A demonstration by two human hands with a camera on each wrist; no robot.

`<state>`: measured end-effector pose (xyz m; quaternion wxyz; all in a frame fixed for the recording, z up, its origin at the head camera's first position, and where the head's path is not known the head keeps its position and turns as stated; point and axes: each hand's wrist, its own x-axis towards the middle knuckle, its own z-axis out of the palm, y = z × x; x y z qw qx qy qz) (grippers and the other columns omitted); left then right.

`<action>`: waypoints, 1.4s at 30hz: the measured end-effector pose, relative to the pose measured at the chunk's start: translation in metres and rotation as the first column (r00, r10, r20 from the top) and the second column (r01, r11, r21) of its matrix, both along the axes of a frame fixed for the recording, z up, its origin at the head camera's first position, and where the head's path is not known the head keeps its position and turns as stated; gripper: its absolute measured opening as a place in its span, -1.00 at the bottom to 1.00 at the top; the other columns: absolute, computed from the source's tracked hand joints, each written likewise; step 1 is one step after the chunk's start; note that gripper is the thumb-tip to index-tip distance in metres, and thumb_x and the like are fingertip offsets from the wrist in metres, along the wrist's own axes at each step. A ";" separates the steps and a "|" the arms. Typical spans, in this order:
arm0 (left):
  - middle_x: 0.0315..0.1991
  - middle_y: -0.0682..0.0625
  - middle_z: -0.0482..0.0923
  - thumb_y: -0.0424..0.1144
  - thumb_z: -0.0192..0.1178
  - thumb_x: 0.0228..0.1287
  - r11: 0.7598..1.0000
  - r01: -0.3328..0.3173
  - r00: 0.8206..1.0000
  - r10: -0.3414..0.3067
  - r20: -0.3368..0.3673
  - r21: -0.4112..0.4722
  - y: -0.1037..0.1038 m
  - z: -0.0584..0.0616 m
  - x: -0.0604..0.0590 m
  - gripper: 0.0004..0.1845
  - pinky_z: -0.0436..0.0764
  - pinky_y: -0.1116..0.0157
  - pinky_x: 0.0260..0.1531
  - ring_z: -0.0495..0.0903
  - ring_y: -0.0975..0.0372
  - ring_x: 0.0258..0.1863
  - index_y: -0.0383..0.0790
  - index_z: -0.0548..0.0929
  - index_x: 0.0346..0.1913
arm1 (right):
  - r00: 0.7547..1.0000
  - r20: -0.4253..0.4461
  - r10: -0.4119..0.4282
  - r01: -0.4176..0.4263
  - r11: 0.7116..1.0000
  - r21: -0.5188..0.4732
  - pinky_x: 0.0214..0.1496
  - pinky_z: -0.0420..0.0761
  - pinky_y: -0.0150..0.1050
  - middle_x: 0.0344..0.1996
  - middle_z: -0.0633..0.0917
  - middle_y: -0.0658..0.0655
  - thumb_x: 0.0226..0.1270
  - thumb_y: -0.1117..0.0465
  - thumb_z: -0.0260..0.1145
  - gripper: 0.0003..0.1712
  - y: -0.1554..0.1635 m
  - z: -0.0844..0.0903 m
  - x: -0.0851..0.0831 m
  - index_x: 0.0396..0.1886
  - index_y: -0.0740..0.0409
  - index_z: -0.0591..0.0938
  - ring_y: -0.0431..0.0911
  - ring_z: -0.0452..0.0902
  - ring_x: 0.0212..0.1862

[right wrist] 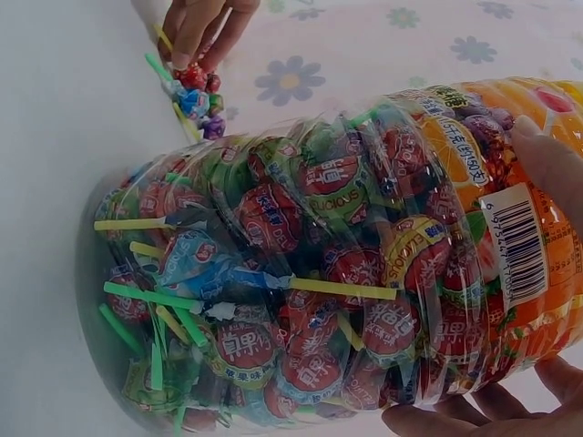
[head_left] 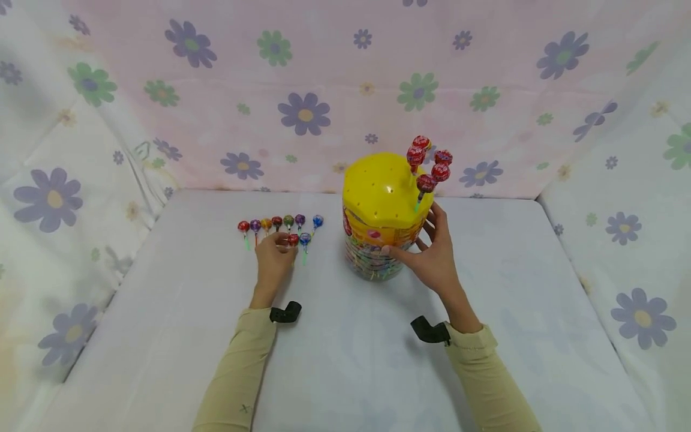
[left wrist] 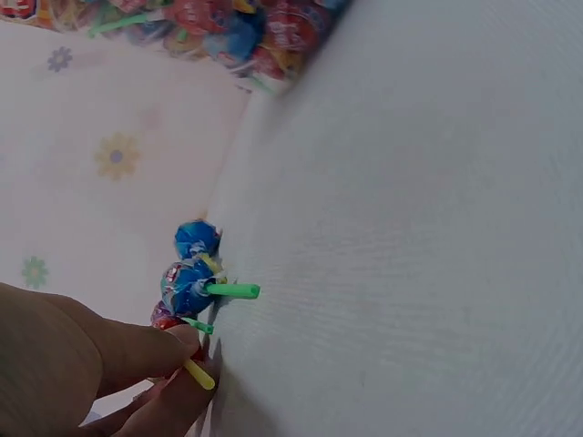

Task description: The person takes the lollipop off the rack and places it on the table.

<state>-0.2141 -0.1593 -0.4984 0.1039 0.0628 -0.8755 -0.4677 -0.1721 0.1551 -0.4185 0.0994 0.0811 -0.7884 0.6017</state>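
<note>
Head view, with 2 wrist views. The left hand (head_left: 274,257) rests on the white table (head_left: 189,312), its fingertips (left wrist: 187,339) pinching a red-wrapped lollipop (head_left: 293,240) by the yellow stick where it meets the head. This lollipop lies flat at the near edge of a row of loose lollipops (head_left: 276,224); its long axis runs roughly front to back, head pointing away from the person and stick pointing back toward the palm. It sits directly ahead of the hand, under the fingertips. Just right of it lies a blue lollipop (head_left: 305,239) with a green stick, oriented the same way.

The right hand (head_left: 432,252) grasps the lollipop jar (head_left: 378,240), which stands upright near the table's centre, well to the right of the row. Its thumb (head_left: 396,251) presses the near wall and its fingers (head_left: 432,222) curl round the right side below the yellow lid (head_left: 383,189). The clear wall shows the jar packed with wrapped lollipops lying at mixed angles. 5 red lollipops (head_left: 429,162) stand upright in holes at the lid's far right edge, heads up, just above the right hand.
</note>
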 end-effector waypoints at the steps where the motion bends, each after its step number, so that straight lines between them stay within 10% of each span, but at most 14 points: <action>1: -0.06 -0.43 0.66 -0.52 0.33 0.21 1.000 -0.002 1.000 0.002 -0.005 -0.010 0.000 -0.001 0.000 -0.65 0.71 -0.09 -0.08 0.71 -0.18 -0.16 -0.56 0.64 0.06 | 1.000 0.001 0.000 0.000 1.000 0.001 0.41 0.40 0.29 0.48 0.30 0.15 0.14 0.27 0.59 0.15 0.000 0.000 0.000 0.59 -0.03 0.08 0.12 0.27 0.49; 12: -0.11 -0.41 0.65 -0.46 0.37 0.22 0.999 0.004 0.998 -0.001 0.062 -0.051 0.001 0.012 0.003 -0.59 0.69 -0.06 -0.06 0.71 -0.17 -0.15 -0.54 0.60 0.12 | 1.000 0.003 -0.002 0.002 1.000 0.001 0.41 0.40 0.29 0.48 0.29 0.14 0.15 0.27 0.59 0.15 0.001 0.001 0.001 0.59 -0.04 0.07 0.11 0.26 0.49; 20: -0.08 -0.38 0.69 -0.48 0.35 0.25 0.990 0.138 0.985 -0.134 -0.105 0.033 0.004 0.050 0.004 -0.61 0.77 0.26 -0.21 0.73 -0.13 -0.18 -0.48 0.63 0.14 | 1.000 0.002 0.002 -0.002 1.000 -0.008 0.40 0.40 0.30 0.49 0.29 0.14 0.15 0.29 0.58 0.14 0.001 0.000 0.002 0.59 -0.05 0.07 0.12 0.25 0.50; 24: -0.08 -0.30 0.70 -0.47 0.33 0.28 0.965 0.219 0.951 -0.178 -0.253 0.142 0.018 0.081 0.007 -0.65 0.66 0.58 -0.25 0.74 -0.07 -0.16 -0.40 0.66 0.13 | 1.000 0.000 0.000 0.000 1.000 0.000 0.40 0.40 0.29 0.48 0.29 0.15 0.15 0.28 0.59 0.14 0.001 0.000 0.002 0.58 -0.02 0.08 0.12 0.26 0.50; 32: -0.05 -0.27 0.69 -0.48 0.29 0.33 0.882 0.392 0.826 -0.212 -0.522 0.262 0.069 0.149 0.020 -0.67 0.73 0.41 -0.09 0.71 0.06 -0.11 -0.42 0.65 0.14 | 1.000 0.007 -0.003 0.003 1.000 0.002 0.41 0.39 0.31 0.48 0.29 0.15 0.14 0.24 0.60 0.14 0.001 0.000 0.000 0.58 -0.03 0.09 0.12 0.26 0.49; 36: -0.01 -0.28 0.67 -0.48 0.27 0.35 0.844 0.477 0.777 -0.274 -0.567 0.245 0.094 0.172 0.022 -0.66 0.73 0.32 -0.01 0.71 0.06 -0.04 -0.47 0.61 0.16 | 1.000 0.008 -0.002 0.002 1.000 0.002 0.40 0.38 0.32 0.48 0.29 0.17 0.15 0.24 0.60 0.14 0.001 -0.001 0.000 0.58 -0.02 0.08 0.13 0.26 0.49; 42: 0.05 -0.28 0.66 -0.49 0.25 0.36 0.791 0.561 0.756 -0.370 -0.540 0.245 0.129 0.190 0.016 -0.64 0.71 0.28 0.05 0.71 0.06 0.03 -0.46 0.59 0.19 | 1.000 0.027 -0.014 0.014 1.000 0.008 0.40 0.39 0.33 0.51 0.27 0.16 0.15 0.23 0.60 0.15 0.002 -0.001 -0.001 0.59 -0.02 0.07 0.14 0.25 0.51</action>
